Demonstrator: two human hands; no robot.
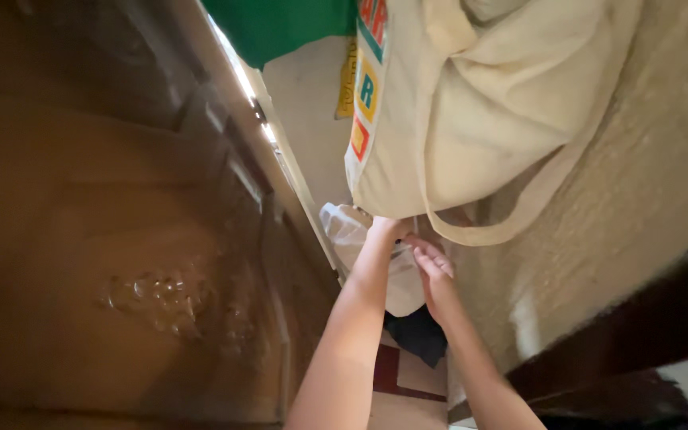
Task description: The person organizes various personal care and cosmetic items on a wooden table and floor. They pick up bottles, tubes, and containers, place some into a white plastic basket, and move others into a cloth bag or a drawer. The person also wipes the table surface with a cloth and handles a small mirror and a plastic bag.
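A cream canvas tote bag (471, 119) with coloured letter patches hangs against a wall, its strap looping below it. Under it is a clear plastic bag (345, 228) with a white part lower down. My left hand (388, 229) reaches up to the tote's bottom edge by the plastic bag, and its fingers are hidden behind the cloth. Just right of it, my right hand (433, 267) has its fingers together, pinching the plastic bag's edge.
A glossy brown wooden door (121, 239) fills the left side. Green cloth (280, 28) hangs at the top. A textured beige wall (646, 183) and a dark wooden frame (646, 334) are at right. Dark cloth (417, 336) hangs below the bags.
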